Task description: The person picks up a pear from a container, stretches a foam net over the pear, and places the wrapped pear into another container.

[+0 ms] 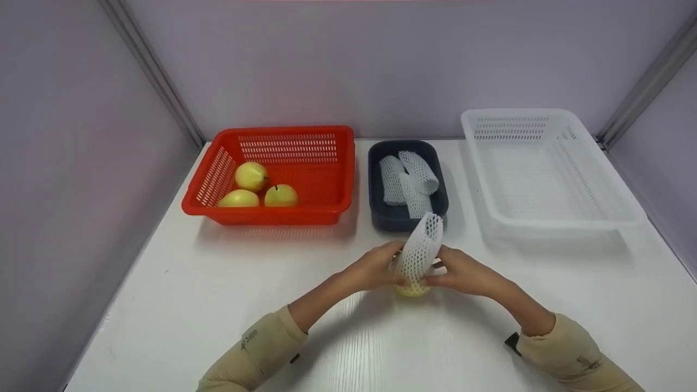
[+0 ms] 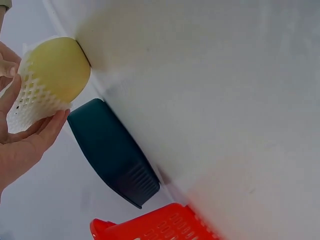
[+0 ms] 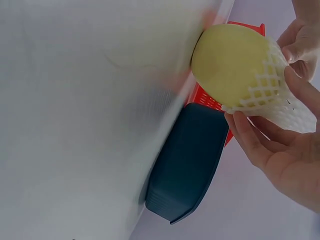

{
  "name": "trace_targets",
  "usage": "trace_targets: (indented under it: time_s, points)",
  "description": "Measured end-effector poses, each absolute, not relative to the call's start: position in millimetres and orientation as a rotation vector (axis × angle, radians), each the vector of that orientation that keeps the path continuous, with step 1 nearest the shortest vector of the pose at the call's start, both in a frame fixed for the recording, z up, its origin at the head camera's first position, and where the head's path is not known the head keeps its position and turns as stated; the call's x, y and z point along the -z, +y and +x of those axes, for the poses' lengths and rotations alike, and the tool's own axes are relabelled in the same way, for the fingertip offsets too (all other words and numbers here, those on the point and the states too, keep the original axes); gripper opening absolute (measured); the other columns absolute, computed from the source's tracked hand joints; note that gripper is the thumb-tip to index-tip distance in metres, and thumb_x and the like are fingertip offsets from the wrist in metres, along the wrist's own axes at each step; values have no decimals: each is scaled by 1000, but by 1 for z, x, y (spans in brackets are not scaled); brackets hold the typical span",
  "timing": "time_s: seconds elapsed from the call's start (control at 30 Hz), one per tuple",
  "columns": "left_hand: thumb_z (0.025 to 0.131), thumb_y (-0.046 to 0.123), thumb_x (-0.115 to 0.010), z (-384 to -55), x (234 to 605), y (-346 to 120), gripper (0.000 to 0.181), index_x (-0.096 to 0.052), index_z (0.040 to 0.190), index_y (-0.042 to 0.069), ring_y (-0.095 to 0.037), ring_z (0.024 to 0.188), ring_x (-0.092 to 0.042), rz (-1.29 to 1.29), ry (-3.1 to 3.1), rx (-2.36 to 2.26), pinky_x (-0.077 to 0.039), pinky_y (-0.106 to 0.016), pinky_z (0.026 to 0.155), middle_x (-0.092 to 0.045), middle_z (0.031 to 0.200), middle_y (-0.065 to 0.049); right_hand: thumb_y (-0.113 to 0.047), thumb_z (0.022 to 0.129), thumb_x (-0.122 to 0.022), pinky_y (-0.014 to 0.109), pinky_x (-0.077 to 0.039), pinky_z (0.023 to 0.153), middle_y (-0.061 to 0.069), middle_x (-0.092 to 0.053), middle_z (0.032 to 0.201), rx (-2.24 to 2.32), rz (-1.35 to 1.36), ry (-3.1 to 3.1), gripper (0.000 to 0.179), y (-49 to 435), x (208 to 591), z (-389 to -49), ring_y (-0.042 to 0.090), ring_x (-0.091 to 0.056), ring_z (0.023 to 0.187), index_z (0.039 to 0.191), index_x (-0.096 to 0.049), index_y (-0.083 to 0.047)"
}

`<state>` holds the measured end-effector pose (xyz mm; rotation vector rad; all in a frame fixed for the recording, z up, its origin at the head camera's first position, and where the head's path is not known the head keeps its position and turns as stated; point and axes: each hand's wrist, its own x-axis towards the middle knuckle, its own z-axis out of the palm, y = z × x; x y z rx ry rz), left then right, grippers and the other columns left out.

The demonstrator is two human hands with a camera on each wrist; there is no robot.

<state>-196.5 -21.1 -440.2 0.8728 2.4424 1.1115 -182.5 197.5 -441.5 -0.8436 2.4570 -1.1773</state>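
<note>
While the yellow fruit (image 2: 62, 67) stands on the worktop (image 1: 245, 305), partly inside the white foam net (image 1: 418, 253), the left grip (image 1: 375, 267) and right grip (image 1: 465, 272) pinch the net from either side; the net looks light, springy and easily torn, best held gently near its rim; the fruit, probably firm, smooth and bruisable, suits a broad hold round its sides.

Four yellow fruits (image 3: 230, 60) are counted, one between the fingers (image 3: 250, 142), three beyond them to the left; four mesh sleeves (image 1: 418, 253), one between the fingers, three beyond; two baskets (image 1: 288, 147) and one tub (image 1: 396, 222) are seen beyond.
</note>
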Motion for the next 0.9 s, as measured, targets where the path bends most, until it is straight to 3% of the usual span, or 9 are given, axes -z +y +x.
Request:
trace_targets:
  time_s: [0.37,0.7,0.9]
  points:
    - [70,10,-80,-197,446,-21,74,-41,132,2,-17,113,-48,839,2433,-994,-38,-29,95,-51,125,-8,-18,77,-74,44,-44,87,17,-56,116,1122,-845,2444,56,199,448,-179,35,-53,106,120,-48,5]
    - [68,5,-79,-200,453,-23,69,-44,128,3,-16,106,-51,851,2426,-911,-41,-29,89,-55,116,-6,-20,77,-75,44,-44,87,19,-54,118,1102,-821,2393,69,202,451,-181,35,-52,107,128,-38,10]
    - [69,4,-78,-203,452,-24,66,-45,126,3,-15,107,-49,887,2376,-916,-38,-28,92,-55,116,-5,-20,78,-72,44,-44,87,17,-53,118,1084,-813,2370,68,203,448,-182,35,-51,108,128,-37,10]
